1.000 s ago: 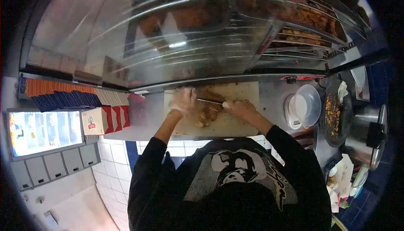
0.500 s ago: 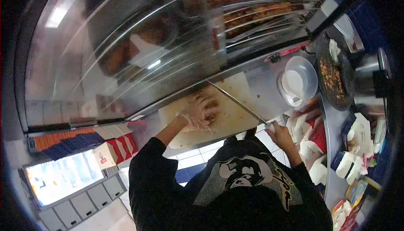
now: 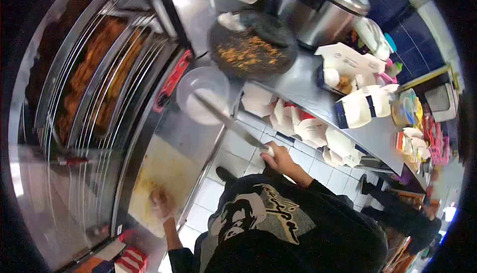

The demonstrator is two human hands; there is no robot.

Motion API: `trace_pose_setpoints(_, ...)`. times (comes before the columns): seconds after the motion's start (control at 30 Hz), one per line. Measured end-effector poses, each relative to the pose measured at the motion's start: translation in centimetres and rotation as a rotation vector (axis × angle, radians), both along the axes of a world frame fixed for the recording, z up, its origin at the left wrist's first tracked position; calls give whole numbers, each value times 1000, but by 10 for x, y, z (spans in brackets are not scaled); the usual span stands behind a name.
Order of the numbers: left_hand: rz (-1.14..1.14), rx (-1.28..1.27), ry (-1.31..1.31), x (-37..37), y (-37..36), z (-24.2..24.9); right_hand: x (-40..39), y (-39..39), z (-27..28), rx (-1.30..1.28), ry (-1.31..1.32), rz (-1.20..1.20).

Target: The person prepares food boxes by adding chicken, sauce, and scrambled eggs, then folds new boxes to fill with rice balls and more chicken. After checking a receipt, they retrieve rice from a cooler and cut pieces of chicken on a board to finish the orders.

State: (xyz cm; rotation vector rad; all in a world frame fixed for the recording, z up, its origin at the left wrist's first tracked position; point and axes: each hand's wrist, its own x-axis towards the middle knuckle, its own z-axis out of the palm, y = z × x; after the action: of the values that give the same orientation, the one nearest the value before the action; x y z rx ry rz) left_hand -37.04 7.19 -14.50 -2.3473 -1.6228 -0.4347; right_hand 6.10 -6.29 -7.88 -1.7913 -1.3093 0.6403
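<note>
My right hand [image 3: 282, 159] is closed around the white handle of a long knife [image 3: 232, 125]. Its blade points up and left, over the edge of a clear plastic tub [image 3: 186, 86]. My left hand [image 3: 164, 207], in a thin see-through glove, is at the lower part of a pale cutting board [image 3: 166, 158]. Its fingers are drawn together by a brown patch; blur hides what, if anything, they hold. Yellow-brown stains and crumbs mark the board.
At left stands a glass-sided case with racks of brown fried food [image 3: 94, 69]. A dark stone mortar [image 3: 253, 52] holds orange-brown bits, near a steel cooker [image 3: 325, 17]. Open food boxes [image 3: 310, 131] line the counter's lower side. Another person [image 3: 397, 218] stands far right.
The view has turned to the right. My left hand's fingers, spread over the board before, are now drawn together. The knife has lifted off the board and swung toward the plastic tub.
</note>
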Motion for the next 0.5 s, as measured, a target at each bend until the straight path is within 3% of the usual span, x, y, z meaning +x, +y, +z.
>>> trace_pose_setpoints(0.1,222,70,136,-100,20,-123,65,-29,-17,99,-274,-282)
trace_pose_setpoints(0.13,202,82,134,-81,30,-109,92,-31,0,204,-293,-393)
trace_pose_setpoints(0.17,213,64,-335,-53,38,-80,127,-46,-13,92,-401,-532)
trace_pose_setpoints(0.2,212,33,-803,-11,43,-41,161,-46,8,261,-435,-548)
trace_pose_setpoints(0.23,223,-45,-721,36,39,-12,191,-53,15,34,-280,-640)
trace_pose_setpoints(0.27,208,-40,-723,86,37,-13,220,-58,32,43,-180,-635)
trace_pose_setpoints(0.33,-9,-686,-1060,196,27,-20,257,-63,64,58,-195,-687)
trace_pose_setpoints(0.4,-813,-488,-727,378,-13,105,275,-76,78,250,-107,-707)
trace_pose_setpoints(0.47,-1060,-993,-691,470,-63,89,279,-95,80,382,-68,-734)
trace_pose_setpoints(0.5,-1101,-1542,-505,525,-105,10,280,-119,69,351,-58,-818)
